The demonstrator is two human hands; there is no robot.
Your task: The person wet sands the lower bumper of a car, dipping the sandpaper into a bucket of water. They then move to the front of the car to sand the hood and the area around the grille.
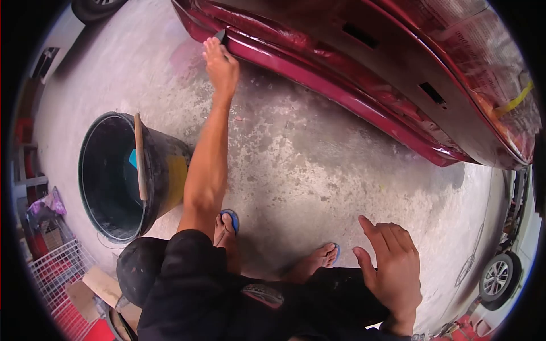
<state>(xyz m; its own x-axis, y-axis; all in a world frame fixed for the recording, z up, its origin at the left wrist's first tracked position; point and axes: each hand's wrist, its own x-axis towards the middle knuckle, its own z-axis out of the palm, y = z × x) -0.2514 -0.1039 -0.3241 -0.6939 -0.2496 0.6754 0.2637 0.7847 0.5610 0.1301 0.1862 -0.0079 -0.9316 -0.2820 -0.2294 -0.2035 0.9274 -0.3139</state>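
Observation:
My left hand (222,67) reaches far forward, its fingers closed on a dark piece of sandpaper (220,36). The sandpaper lies against the glossy dark red sill (318,82) of a car body. Above the sill is a dull brown-red door panel (392,68) with two dark slots. My right hand (392,258) is raised near my right knee, holding nothing, with the thumb apart from the fingers.
A black bucket (165,165) with a wooden strip (140,156) across its rim and something blue inside stands to the left. Newspaper masking (472,40) covers the car's upper part. A wire rack (60,273) and cardboard (102,287) are at lower left. A white car's wheel (496,277) shows at right.

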